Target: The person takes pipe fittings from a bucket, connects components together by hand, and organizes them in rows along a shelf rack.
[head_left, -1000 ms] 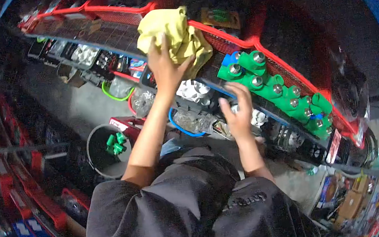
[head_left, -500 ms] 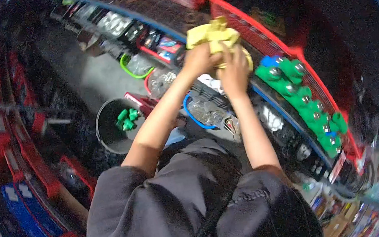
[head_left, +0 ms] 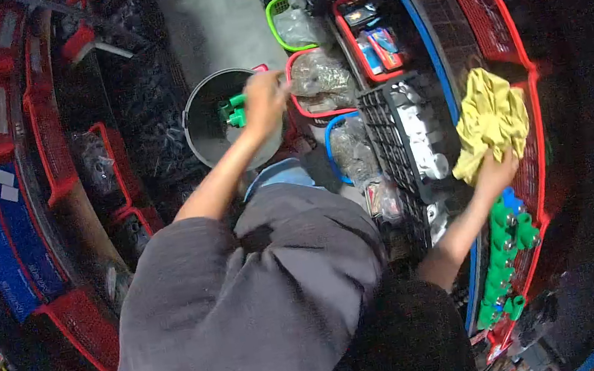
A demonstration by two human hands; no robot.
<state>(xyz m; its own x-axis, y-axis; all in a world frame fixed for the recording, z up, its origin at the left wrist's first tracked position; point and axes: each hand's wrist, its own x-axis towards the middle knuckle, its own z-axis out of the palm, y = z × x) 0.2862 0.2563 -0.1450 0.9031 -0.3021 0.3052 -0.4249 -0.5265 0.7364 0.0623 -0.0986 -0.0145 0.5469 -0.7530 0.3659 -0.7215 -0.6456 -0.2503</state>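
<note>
My right hand [head_left: 498, 171] grips the lower edge of a crumpled yellow cloth [head_left: 488, 117], which is spread over the shelf at the right. Just below the cloth, a row of green plastic pipe fittings [head_left: 503, 255] with shiny metal parts lies along the shelf, with a blue piece [head_left: 510, 199] at its top end. My left hand [head_left: 267, 102] is over the right side of a dark bucket [head_left: 202, 149]. Its fingers point right and are smeared by motion, so I cannot make out whether they hold anything. Several green fittings [head_left: 235, 112] lie inside the bucket, partly hidden by that hand.
Green-rimmed [head_left: 273, 25], red [head_left: 294, 83] and blue-rimmed [head_left: 334, 161] baskets hold bagged parts beside the bucket. A black crate [head_left: 385, 135] with white fittings stands against the shelf's blue edge [head_left: 412, 6]. Red racks [head_left: 53, 155] with bins line the left side.
Both hands were together on the yellow cloth. My left hand has let go and moved left to the bucket, while my right hand keeps the cloth. The view has turned.
</note>
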